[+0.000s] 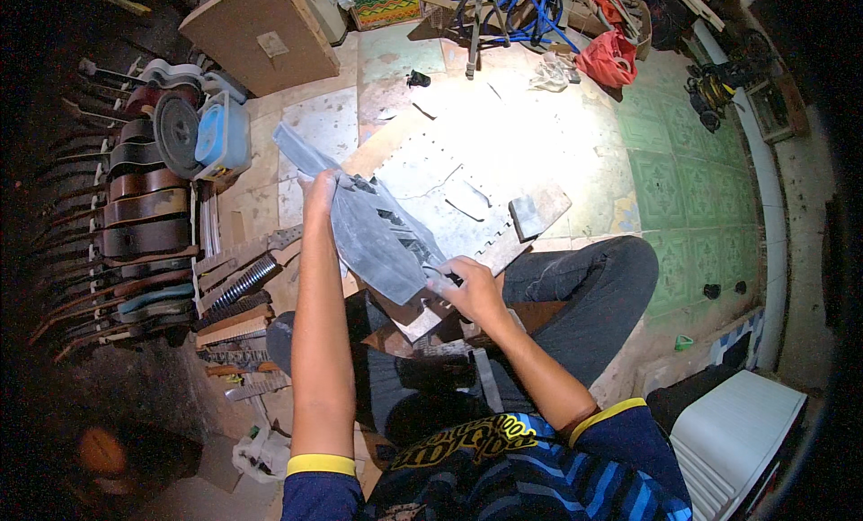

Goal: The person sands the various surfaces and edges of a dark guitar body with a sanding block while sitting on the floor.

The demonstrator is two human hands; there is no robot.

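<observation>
A grey, dusty electric guitar body [364, 238] with cut-out cavities and a long pointed end lies tilted over my lap and the board. My left hand [321, 193] is closed around its far edge, near the pointed end. At its near right edge, my right hand [474, 294] has thumb and fingers pinched together. Whatever is between those fingers is too small to make out. Beneath the body, a pale worn board [418, 325] with toothed edges rests in front of me. A grey block [541, 210] with a dark side sits on the board's right part.
Several guitar bodies [148, 211] stand in a row at the left, beside a blue plastic container [222, 134]. A coiled spring [247, 283] lies near hand tools. A cardboard panel [261, 37] leans at the back. A red bag [608, 59] lies far right; a white plastic stool [737, 431] stands near right.
</observation>
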